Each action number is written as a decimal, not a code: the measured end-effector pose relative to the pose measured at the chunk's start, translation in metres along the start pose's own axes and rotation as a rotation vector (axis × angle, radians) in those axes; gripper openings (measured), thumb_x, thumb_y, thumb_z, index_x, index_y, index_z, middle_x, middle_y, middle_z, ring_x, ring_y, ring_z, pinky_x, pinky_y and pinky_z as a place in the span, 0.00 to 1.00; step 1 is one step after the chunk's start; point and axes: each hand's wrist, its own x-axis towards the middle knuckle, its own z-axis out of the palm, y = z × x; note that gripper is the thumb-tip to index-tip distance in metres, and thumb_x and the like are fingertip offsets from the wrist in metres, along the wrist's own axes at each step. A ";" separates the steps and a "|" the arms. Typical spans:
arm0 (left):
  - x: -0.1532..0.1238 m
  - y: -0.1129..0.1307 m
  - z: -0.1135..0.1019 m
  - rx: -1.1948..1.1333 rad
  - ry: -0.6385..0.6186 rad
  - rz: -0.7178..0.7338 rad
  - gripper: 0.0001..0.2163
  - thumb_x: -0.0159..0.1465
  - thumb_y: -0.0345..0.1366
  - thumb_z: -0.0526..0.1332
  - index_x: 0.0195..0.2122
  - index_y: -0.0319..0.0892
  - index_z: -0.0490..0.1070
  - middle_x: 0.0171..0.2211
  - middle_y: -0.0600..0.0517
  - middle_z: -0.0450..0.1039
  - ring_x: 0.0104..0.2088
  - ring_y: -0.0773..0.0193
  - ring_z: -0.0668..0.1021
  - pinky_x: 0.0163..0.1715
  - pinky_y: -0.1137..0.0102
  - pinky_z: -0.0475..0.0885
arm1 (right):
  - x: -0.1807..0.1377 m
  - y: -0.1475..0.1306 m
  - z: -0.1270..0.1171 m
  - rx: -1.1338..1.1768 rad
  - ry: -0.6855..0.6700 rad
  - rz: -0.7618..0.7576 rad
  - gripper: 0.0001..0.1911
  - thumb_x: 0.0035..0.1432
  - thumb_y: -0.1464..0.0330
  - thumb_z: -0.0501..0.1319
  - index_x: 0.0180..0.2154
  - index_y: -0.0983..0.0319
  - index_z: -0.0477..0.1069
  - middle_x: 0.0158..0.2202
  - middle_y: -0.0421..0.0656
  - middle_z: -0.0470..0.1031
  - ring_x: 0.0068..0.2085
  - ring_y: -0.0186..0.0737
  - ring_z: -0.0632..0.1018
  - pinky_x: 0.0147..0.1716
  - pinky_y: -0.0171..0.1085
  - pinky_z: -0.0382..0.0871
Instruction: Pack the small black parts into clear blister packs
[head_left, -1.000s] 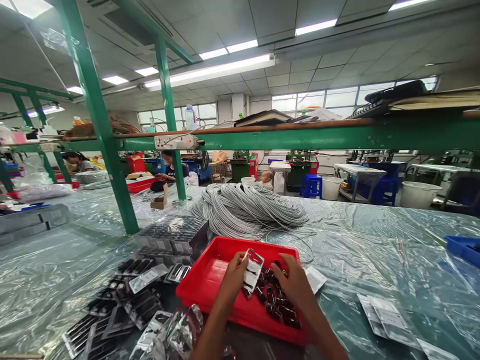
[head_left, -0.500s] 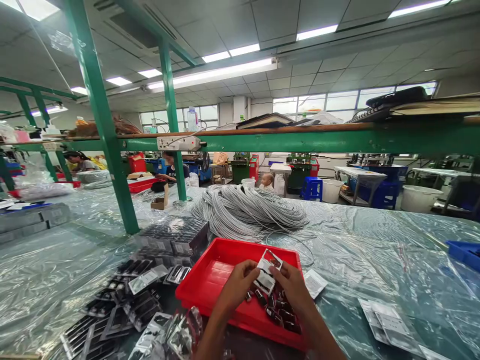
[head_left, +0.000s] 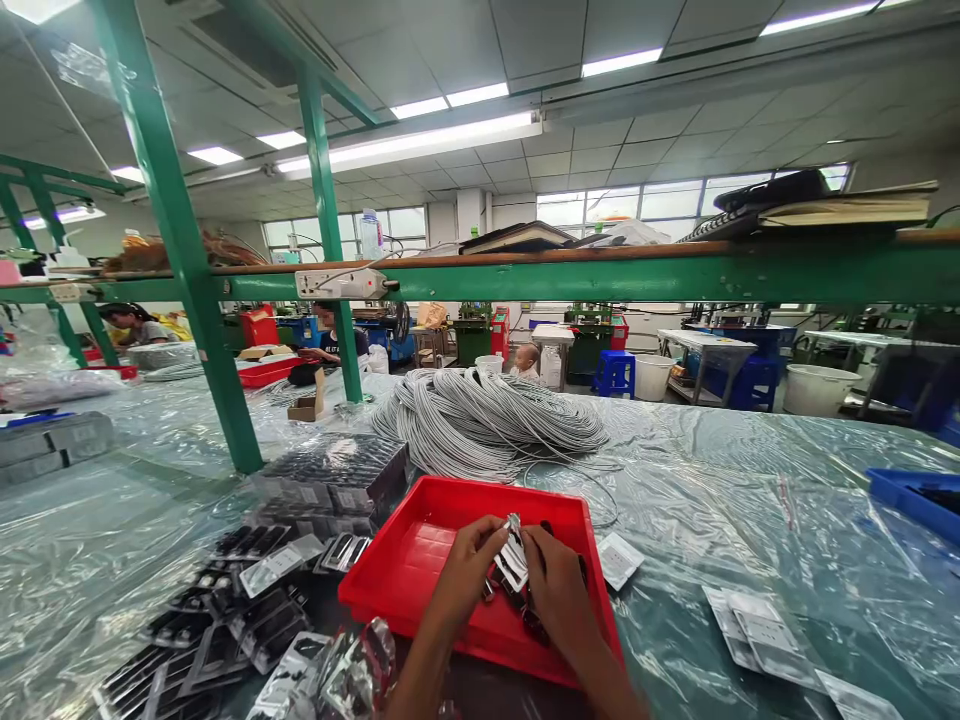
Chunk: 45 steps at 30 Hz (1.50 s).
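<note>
Over the red tray [head_left: 420, 545], a small white-backed packet [head_left: 512, 562], apparently a blister pack, is pinched between both hands. My left hand [head_left: 466, 565] grips its left side with thumb and fingers. On the opposite side, my right hand [head_left: 559, 585] has its fingers closed on the packet's edge. The packet is tilted and looks creased at the top. Small glossy dark pieces [head_left: 489, 590] lie in the tray's right part, largely hidden by my right hand.
Black parts in clear packs [head_left: 255, 620] and crumpled foil-like wrapping [head_left: 356, 670] lie left of the tray. Flat white packets [head_left: 757, 630] rest to the right. Behind are a grey cable coil [head_left: 487, 425] and a green post [head_left: 202, 300]. A blue tray [head_left: 915, 500] stands far right.
The packet has turned from facing me broadly to a steeper, narrower angle. My right hand has rolled over and now covers more of the dark pieces. The view has shifted slightly.
</note>
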 end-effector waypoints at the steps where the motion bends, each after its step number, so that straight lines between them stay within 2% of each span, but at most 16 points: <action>1: 0.000 0.002 0.000 0.024 0.002 0.006 0.16 0.61 0.50 0.60 0.34 0.40 0.72 0.26 0.56 0.67 0.22 0.72 0.67 0.19 0.78 0.62 | 0.000 -0.001 -0.001 -0.002 -0.026 0.018 0.19 0.68 0.59 0.50 0.30 0.57 0.72 0.25 0.43 0.75 0.27 0.42 0.73 0.29 0.39 0.60; 5: -0.004 0.014 0.004 0.137 -0.064 0.033 0.16 0.60 0.50 0.61 0.32 0.40 0.73 0.25 0.55 0.68 0.25 0.68 0.69 0.20 0.76 0.63 | 0.005 0.002 -0.011 0.002 -0.142 0.105 0.19 0.64 0.54 0.55 0.28 0.59 0.72 0.22 0.41 0.74 0.25 0.40 0.73 0.26 0.36 0.58; 9: -0.005 0.016 0.008 0.125 -0.117 0.110 0.15 0.61 0.48 0.61 0.32 0.40 0.74 0.28 0.54 0.72 0.31 0.66 0.72 0.32 0.73 0.68 | 0.010 0.013 -0.017 -0.031 -0.150 0.136 0.24 0.62 0.51 0.56 0.22 0.61 0.69 0.19 0.38 0.70 0.23 0.36 0.69 0.24 0.34 0.57; 12: 0.000 0.008 0.007 0.119 -0.016 0.044 0.13 0.58 0.47 0.63 0.31 0.40 0.73 0.25 0.55 0.71 0.28 0.66 0.72 0.31 0.72 0.68 | 0.011 0.022 -0.019 -0.134 -0.114 0.077 0.27 0.64 0.51 0.52 0.21 0.61 0.67 0.17 0.37 0.67 0.21 0.35 0.67 0.23 0.35 0.54; 15: 0.006 -0.002 -0.001 0.126 0.178 -0.013 0.13 0.55 0.47 0.63 0.26 0.41 0.70 0.22 0.56 0.68 0.25 0.66 0.70 0.26 0.72 0.65 | 0.011 0.024 -0.024 -0.140 -0.004 0.096 0.27 0.65 0.51 0.48 0.26 0.60 0.71 0.20 0.42 0.72 0.22 0.38 0.71 0.25 0.36 0.60; 19: 0.010 -0.005 -0.010 0.069 0.251 -0.014 0.15 0.56 0.50 0.62 0.29 0.43 0.69 0.25 0.55 0.69 0.27 0.64 0.73 0.29 0.72 0.68 | 0.014 0.021 -0.030 -0.123 0.116 0.146 0.24 0.62 0.52 0.51 0.39 0.62 0.75 0.40 0.51 0.80 0.41 0.50 0.79 0.40 0.42 0.71; 21: 0.009 -0.002 -0.008 0.019 0.212 -0.024 0.16 0.56 0.51 0.61 0.33 0.43 0.70 0.27 0.54 0.72 0.29 0.63 0.75 0.31 0.70 0.71 | 0.015 0.019 -0.026 -0.170 0.148 0.117 0.24 0.58 0.51 0.56 0.44 0.63 0.75 0.46 0.53 0.78 0.46 0.52 0.77 0.45 0.45 0.70; 22: 0.008 0.000 -0.005 -0.008 0.180 -0.030 0.17 0.57 0.52 0.61 0.35 0.42 0.70 0.29 0.53 0.73 0.30 0.62 0.76 0.31 0.70 0.71 | 0.014 0.017 -0.023 -0.154 0.118 0.133 0.25 0.58 0.50 0.56 0.42 0.63 0.75 0.44 0.53 0.78 0.45 0.52 0.77 0.42 0.44 0.71; 26: 0.004 0.010 0.003 -0.118 0.014 -0.066 0.19 0.57 0.52 0.63 0.37 0.41 0.72 0.33 0.50 0.75 0.34 0.61 0.78 0.35 0.69 0.74 | 0.011 0.010 -0.011 0.125 -0.138 0.296 0.27 0.59 0.45 0.54 0.32 0.62 0.75 0.23 0.43 0.75 0.25 0.43 0.75 0.23 0.37 0.66; 28: 0.002 0.012 -0.001 -0.094 -0.038 -0.085 0.19 0.56 0.52 0.65 0.35 0.40 0.72 0.33 0.50 0.76 0.35 0.61 0.78 0.36 0.69 0.74 | 0.010 0.007 -0.009 0.218 -0.129 0.312 0.27 0.57 0.44 0.56 0.31 0.62 0.74 0.20 0.40 0.72 0.21 0.39 0.72 0.20 0.36 0.61; 31: 0.001 0.012 -0.013 0.029 -0.071 -0.120 0.20 0.56 0.54 0.64 0.31 0.39 0.72 0.28 0.52 0.74 0.29 0.63 0.78 0.31 0.69 0.74 | 0.010 0.002 -0.011 0.276 -0.108 0.324 0.26 0.54 0.44 0.60 0.30 0.61 0.73 0.18 0.38 0.68 0.18 0.36 0.67 0.18 0.34 0.57; 35: -0.002 0.010 -0.020 0.032 -0.126 -0.124 0.20 0.57 0.55 0.63 0.30 0.41 0.69 0.23 0.55 0.71 0.22 0.65 0.76 0.23 0.72 0.70 | 0.009 0.003 -0.011 0.423 -0.148 0.424 0.25 0.50 0.44 0.63 0.29 0.61 0.71 0.17 0.35 0.66 0.18 0.33 0.65 0.17 0.32 0.55; 39: -0.003 0.008 -0.010 -0.052 -0.167 -0.047 0.19 0.59 0.54 0.62 0.29 0.42 0.65 0.23 0.57 0.71 0.19 0.70 0.73 0.18 0.76 0.63 | 0.006 0.014 -0.004 0.712 -0.260 0.556 0.28 0.50 0.43 0.63 0.29 0.63 0.72 0.22 0.39 0.71 0.19 0.32 0.67 0.18 0.32 0.57; 41: -0.002 0.005 -0.003 -0.078 -0.164 -0.030 0.19 0.60 0.54 0.62 0.29 0.42 0.64 0.22 0.57 0.70 0.17 0.72 0.71 0.16 0.77 0.59 | 0.005 0.019 -0.001 0.748 -0.301 0.578 0.28 0.53 0.43 0.61 0.29 0.64 0.71 0.23 0.41 0.72 0.20 0.33 0.69 0.19 0.33 0.60; 43: -0.001 0.001 0.003 -0.071 -0.122 -0.036 0.19 0.60 0.55 0.61 0.30 0.43 0.63 0.21 0.58 0.69 0.15 0.72 0.69 0.14 0.77 0.56 | 0.005 0.021 0.000 0.584 -0.167 0.536 0.26 0.52 0.44 0.61 0.31 0.63 0.71 0.25 0.43 0.73 0.23 0.37 0.72 0.22 0.35 0.63; 45: 0.001 -0.002 0.006 -0.037 -0.048 -0.048 0.20 0.59 0.56 0.61 0.29 0.43 0.62 0.20 0.58 0.69 0.15 0.72 0.69 0.13 0.78 0.54 | 0.006 0.019 -0.002 0.307 0.085 0.379 0.24 0.51 0.47 0.64 0.35 0.61 0.71 0.32 0.46 0.75 0.31 0.44 0.76 0.29 0.38 0.68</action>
